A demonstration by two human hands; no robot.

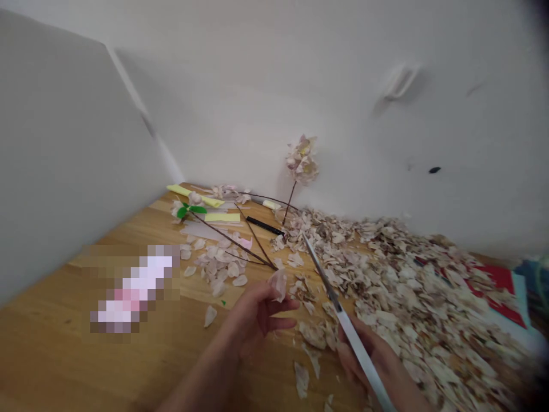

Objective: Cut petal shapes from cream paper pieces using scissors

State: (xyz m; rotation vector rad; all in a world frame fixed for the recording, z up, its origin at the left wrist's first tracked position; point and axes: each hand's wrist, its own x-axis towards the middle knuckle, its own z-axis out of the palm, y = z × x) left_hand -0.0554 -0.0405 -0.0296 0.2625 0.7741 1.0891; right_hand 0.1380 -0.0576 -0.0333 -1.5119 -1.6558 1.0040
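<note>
My left hand [261, 315] pinches a pale, translucent petal [279, 285] between thumb and fingers, its other fingers loosely spread above the wooden table [141, 366]. In my right hand [369, 355] is a long, tapering metal tool [329, 289], its narrow tip pointing away from me toward the wall; its exact kind is unclear. Beyond my left hand lies a brown twig [231, 239] bearing green leaves [191, 210] and pale blossoms at its far end. Loose pale petals [217, 266] are scattered beside it.
Dried petals [386, 286] form a large heap on the right. A flower stem [302, 160] leans against the white wall [240, 103]. A black pen-like stick [265, 225], yellow paper strips [222, 217] and red paper [500, 289] lie around. A pixelated patch covers something on the left.
</note>
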